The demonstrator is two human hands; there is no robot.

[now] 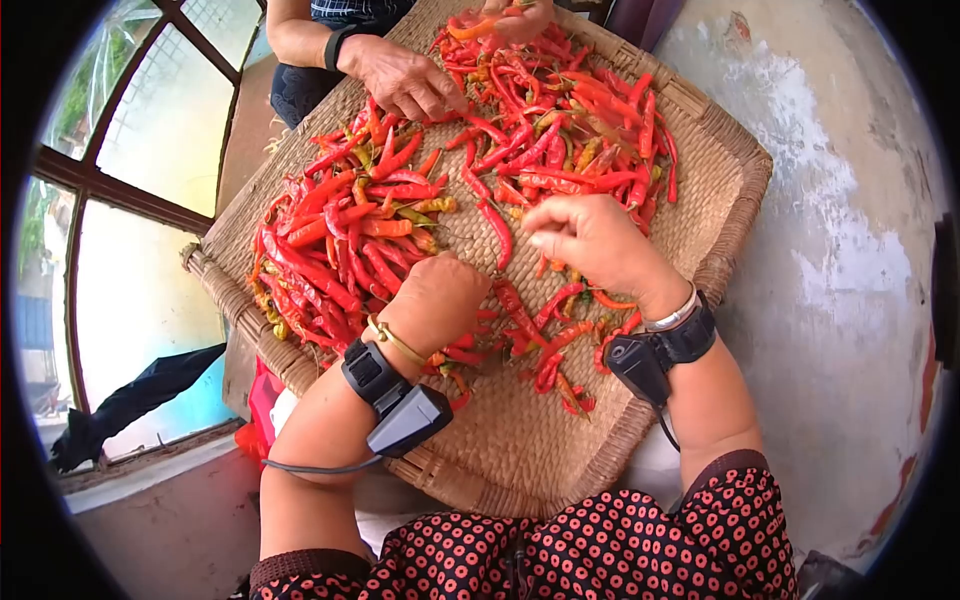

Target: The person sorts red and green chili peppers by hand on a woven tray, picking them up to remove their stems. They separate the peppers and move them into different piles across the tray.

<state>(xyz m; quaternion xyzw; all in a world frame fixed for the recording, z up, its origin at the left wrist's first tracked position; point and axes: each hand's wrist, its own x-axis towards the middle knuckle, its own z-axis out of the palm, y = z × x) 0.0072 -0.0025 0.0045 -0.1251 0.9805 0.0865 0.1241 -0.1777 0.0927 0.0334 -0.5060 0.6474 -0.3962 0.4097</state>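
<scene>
Woven straw tray (700, 225), shallow and rimmed, across the middle of the view. Loaded with red chillies (330, 270): dense heap at 9 o'clock of the tray, second heap at 1 o'clock, thin scatter at 6 o'clock, a few orange and green ones mixed in.

Around it: dark-framed window (110, 190) at 9 o'clock; dark cloth (140, 395) on the sill at 8 o'clock; pale stained wall (850, 200) at 3 o'clock. Co-worker's hand (400, 80) at 12 o'clock, black band at the wrist, fingers down among the chillies, well apart from the wearer's hands.

Left hand (435, 300): enters from 7 o'clock, bare forearm, black wrist unit (395, 400) with cable, gold bangle (395, 340). Back of hand up, fingers curled under and hidden among the chillies at tray centre; grip not discernible.

Right hand (590, 240): enters from 5 o'clock, black wrist strap (685, 340), knuckles raised. Fingertips gathered together and pointing toward 9 o'clock, over bare weave, just beside a single chilli (497, 232); anything pinched between them not discernible.
</scene>
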